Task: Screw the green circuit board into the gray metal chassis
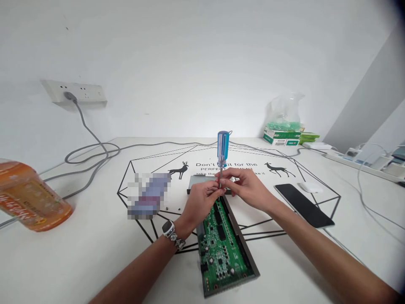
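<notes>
The right hand [248, 189] pinches the shaft of a nearly upright screwdriver [223, 145] above the far end of a green circuit board [226, 264], which lies in a metal tray [251, 266] on the tabletop [101, 249]. The left hand [199, 204] bunches its fingertips beside the lower shaft; I cannot tell whether they grip it.

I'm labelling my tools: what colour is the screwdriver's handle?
The screwdriver's handle is mostly blue; see the head view.
</notes>
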A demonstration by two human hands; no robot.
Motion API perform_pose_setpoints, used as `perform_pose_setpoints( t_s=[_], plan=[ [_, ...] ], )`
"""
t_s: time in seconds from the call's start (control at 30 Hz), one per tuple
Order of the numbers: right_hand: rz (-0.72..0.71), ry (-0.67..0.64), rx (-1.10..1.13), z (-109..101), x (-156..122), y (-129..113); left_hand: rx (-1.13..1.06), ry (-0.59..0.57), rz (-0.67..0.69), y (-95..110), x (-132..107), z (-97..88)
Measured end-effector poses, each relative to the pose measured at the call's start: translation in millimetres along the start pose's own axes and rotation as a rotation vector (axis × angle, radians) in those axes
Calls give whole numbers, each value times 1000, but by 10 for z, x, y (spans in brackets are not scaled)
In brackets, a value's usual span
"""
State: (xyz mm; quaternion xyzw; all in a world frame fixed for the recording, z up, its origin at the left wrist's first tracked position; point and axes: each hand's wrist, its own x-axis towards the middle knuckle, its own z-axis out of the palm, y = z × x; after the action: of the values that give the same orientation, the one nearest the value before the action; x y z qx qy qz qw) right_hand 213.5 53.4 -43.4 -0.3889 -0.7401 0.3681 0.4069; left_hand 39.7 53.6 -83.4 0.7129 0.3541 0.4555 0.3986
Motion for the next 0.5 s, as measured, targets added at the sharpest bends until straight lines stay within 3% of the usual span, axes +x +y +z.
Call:
perform_pose_setpoints(
  t_s=[0.27,0.5],
  plan=[
    [-23,182,-33,73,-7,32,89,-128,65,45,16,-79],
    [-8,101,28,-7,8,-76,31,-106,39,30,13,-37]
  ],
)
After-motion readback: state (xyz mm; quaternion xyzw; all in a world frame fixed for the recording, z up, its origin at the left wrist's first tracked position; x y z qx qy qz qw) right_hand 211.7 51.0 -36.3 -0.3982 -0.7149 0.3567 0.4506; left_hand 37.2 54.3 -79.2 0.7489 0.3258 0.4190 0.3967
